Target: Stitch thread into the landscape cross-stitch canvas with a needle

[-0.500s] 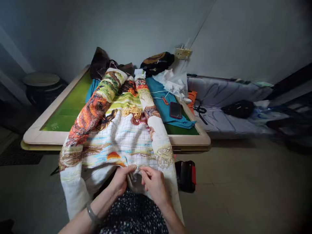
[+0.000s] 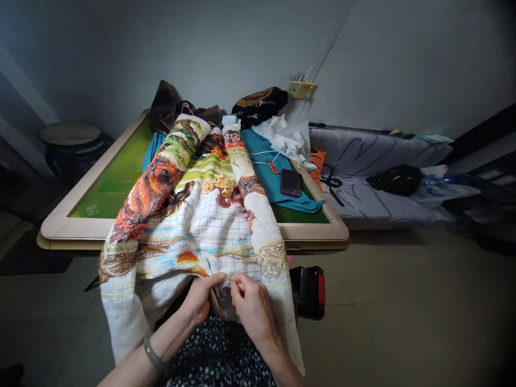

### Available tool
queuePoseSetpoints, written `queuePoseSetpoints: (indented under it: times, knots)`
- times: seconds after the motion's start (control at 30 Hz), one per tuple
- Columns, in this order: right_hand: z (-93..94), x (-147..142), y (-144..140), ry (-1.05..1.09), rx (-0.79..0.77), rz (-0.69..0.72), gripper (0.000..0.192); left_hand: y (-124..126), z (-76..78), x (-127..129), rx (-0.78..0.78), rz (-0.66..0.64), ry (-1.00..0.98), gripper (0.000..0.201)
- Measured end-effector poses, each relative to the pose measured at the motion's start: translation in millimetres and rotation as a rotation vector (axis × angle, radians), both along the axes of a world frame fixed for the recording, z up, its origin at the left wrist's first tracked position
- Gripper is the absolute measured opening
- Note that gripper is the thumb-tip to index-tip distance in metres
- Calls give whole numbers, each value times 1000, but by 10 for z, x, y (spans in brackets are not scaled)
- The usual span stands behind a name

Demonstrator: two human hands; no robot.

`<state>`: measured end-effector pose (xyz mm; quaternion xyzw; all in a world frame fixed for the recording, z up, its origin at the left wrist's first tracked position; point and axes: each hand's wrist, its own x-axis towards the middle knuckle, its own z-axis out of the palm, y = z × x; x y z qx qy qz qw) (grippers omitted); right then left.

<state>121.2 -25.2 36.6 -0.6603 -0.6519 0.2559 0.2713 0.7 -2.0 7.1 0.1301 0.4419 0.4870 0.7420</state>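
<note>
A large cross-stitch cloth [image 2: 201, 226] with a printed grid and colourful stitched areas drapes from the green-topped table [image 2: 108, 185] down onto my lap. My left hand [image 2: 200, 299] pinches the cloth's near edge from the left, a green bangle on that wrist. Right beside it, my right hand [image 2: 252, 308] has its fingers closed at the same edge, fingertips almost touching the left hand's. Any needle or thread between the fingers is too small to make out.
A dark phone [image 2: 291, 182] lies on a teal cloth [image 2: 268, 172] on the table, with white cloth and dark bags behind. A black-and-red box [image 2: 309, 291] sits on the floor to my right. A mattress [image 2: 374, 177] with a black bag lies beyond.
Both hands stay at the cloth's near edge; my right hand has shifted slightly left, towards the other hand. The view has dropped a little.
</note>
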Motion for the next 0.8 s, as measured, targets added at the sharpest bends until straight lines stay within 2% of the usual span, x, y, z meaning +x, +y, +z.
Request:
queuePoseSetpoints:
  times: [0.4, 0.63, 0.8]
  knots:
    - [-24, 7, 6, 44, -28, -6, 27, -6, -37, 1, -13, -5, 1, 23]
    - [-156, -28, -23, 361, -169, -97, 18, 15, -107, 0, -34, 1, -12, 24]
    - [-277, -28, -45, 394, -114, -82, 19, 39, -109, 12, -86, 11, -9, 22]
